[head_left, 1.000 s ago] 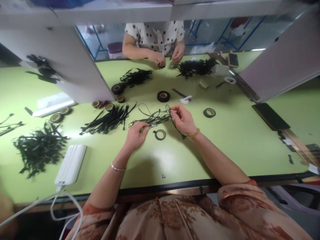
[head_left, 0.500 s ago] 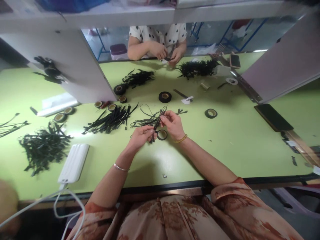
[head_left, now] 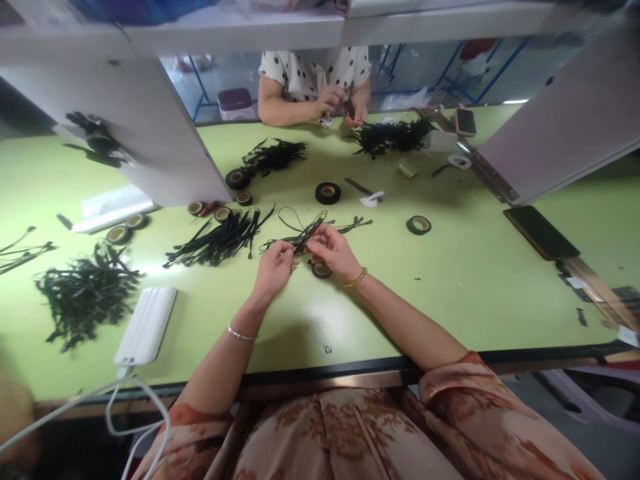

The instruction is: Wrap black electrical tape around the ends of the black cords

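Note:
My left hand [head_left: 275,268] is closed, with thumb and fingertips pinched on a thin black cable [head_left: 301,245]. Just to its right, my right hand [head_left: 337,253] pinches the same cable, its fingers bent inward. The fingers cover much of the held part. Behind the hands lies a loose pile of thin black cables [head_left: 281,245], with one loop standing out and connector ends reaching to the right. A roll of black tape [head_left: 321,271] is on the table below my right fingers, partly covered by them.
To the left are a black cable bundle [head_left: 220,239], a larger pile [head_left: 87,293] and a white power bank [head_left: 147,327]. Tape rolls [head_left: 329,193] [head_left: 419,225] lie beyond and to the right. A co-worker's hands [head_left: 345,107] hold something dark across the table. A phone [head_left: 541,232] rests at right.
Both my hands have shifted slightly left and away from me with the cable. The tape roll is more covered by my right hand. The co-worker's hands have changed position.

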